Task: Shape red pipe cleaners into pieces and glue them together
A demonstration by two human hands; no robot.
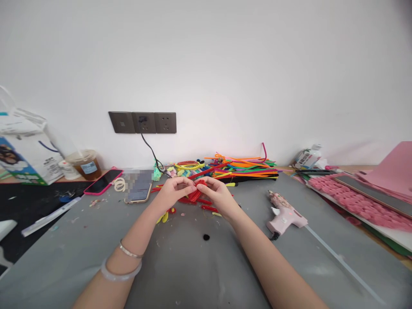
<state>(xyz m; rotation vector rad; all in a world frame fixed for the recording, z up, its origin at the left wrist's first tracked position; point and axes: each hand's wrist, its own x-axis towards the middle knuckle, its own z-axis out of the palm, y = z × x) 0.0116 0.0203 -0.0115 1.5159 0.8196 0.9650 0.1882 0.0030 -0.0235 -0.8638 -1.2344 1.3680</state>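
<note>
Between my two hands, above the grey mat (180,262), is a red piece that looks made of bent pipe cleaners (195,195). My left hand (175,190) pinches it from the left with thumb and fingertips. From the other side my right hand (217,195) grips the same piece, thumb against its top. Just behind the hands lies a heap of coloured pipe cleaners (247,165). Short yellow and red bits (165,216) are scattered close to my left hand. A small black disc (206,237) rests on the mat nearer to me.
To the right lies a pink glue gun (285,214) with a long glue stick (341,259) out its back. Pink textured sheets (363,199) are stacked beyond. Leftward are two phones (104,181), a drink cup (86,165) and a bag (28,150). A black cord (151,150) runs from the wall socket.
</note>
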